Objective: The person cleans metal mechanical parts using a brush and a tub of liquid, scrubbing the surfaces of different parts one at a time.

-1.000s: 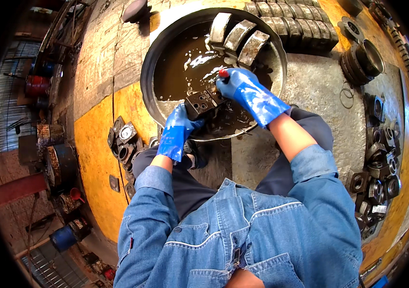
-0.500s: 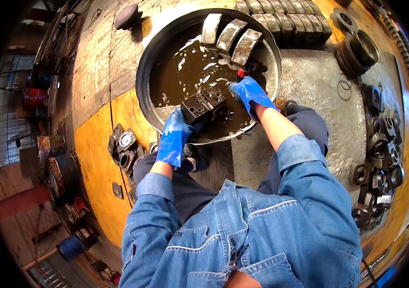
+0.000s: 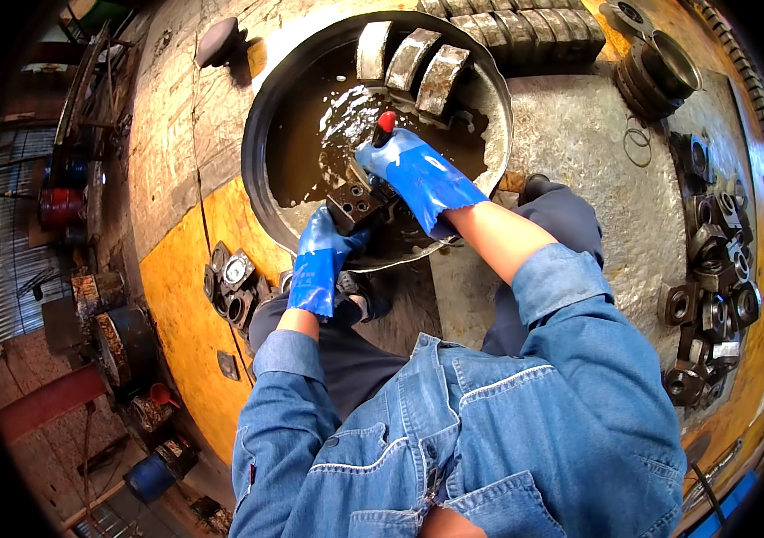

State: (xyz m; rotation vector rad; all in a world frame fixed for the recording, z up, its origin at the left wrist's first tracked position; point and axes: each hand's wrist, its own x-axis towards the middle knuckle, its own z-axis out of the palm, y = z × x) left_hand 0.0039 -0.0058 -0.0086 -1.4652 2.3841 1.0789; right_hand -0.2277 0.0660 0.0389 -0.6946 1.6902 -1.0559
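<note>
My left hand (image 3: 317,255), in a blue rubber glove, grips the near left end of a dark metal block (image 3: 351,206) with round holes in its face. The block is held tilted over a wide round metal basin (image 3: 502,134) of murky brown liquid. My right hand (image 3: 411,173), gloved the same way, is closed round a red-ended handle (image 3: 386,124) and lies over the block's far right part. What the handle's working end looks like is hidden under the glove. Three curved metal blocks (image 3: 413,59) rest inside the basin's far side.
Rows of similar curved blocks (image 3: 525,36) stand beyond the basin. Ring-shaped metal parts (image 3: 655,76) sit at far right, with two thin rings (image 3: 638,146) near them. Several square flanged parts (image 3: 714,305) are heaped at right; more flanged parts (image 3: 237,282) lie left.
My right hand has moved left with the red-ended handle, from beside the block to over it. The block is still in my left hand, now partly covered.
</note>
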